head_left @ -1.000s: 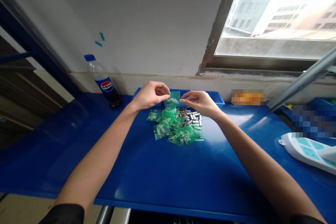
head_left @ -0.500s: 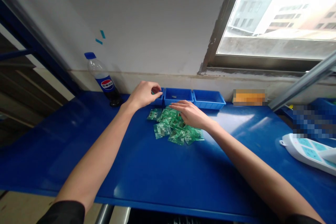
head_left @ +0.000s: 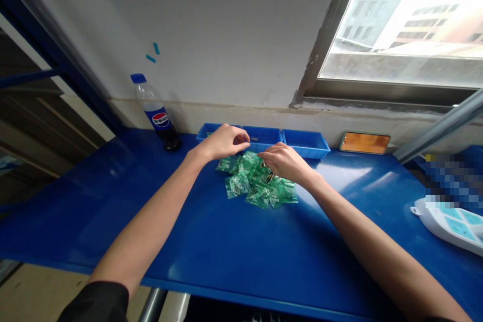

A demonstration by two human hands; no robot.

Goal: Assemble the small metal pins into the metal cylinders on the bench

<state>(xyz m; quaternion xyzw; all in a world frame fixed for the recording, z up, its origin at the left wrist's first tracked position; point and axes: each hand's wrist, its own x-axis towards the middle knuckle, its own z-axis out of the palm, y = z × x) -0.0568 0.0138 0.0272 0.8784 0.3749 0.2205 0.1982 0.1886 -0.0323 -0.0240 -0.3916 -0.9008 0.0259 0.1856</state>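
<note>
My left hand [head_left: 225, 142] hovers in front of the blue bins, thumb and forefinger pinched together; anything between the tips is too small to make out. To its right, my right hand [head_left: 286, 163] is over the pile of small green-tinted plastic bags [head_left: 258, 193], its fingers drawn together. Dark, thin metal-looking pieces [head_left: 270, 176] show just below those fingers, but what they grip is hidden. The bags hold thin pin-like pieces. Behind the hands stand a left bin [head_left: 206, 130], partly covered by my left hand, a middle bin [head_left: 262, 133] with a small grey piece inside, and a right bin [head_left: 307, 151].
A cola bottle [head_left: 160, 119] with a blue cap stands at the back left of the blue table [head_left: 211, 246]. A phone [head_left: 364, 143] leans against the wall at the back right. A white power strip [head_left: 445, 219] lies at the right, near a slanted metal post [head_left: 437, 126].
My left hand has moved right, away from the left bin and closer to my right hand. My right hand stays over the bags, and the view has shifted slightly.
</note>
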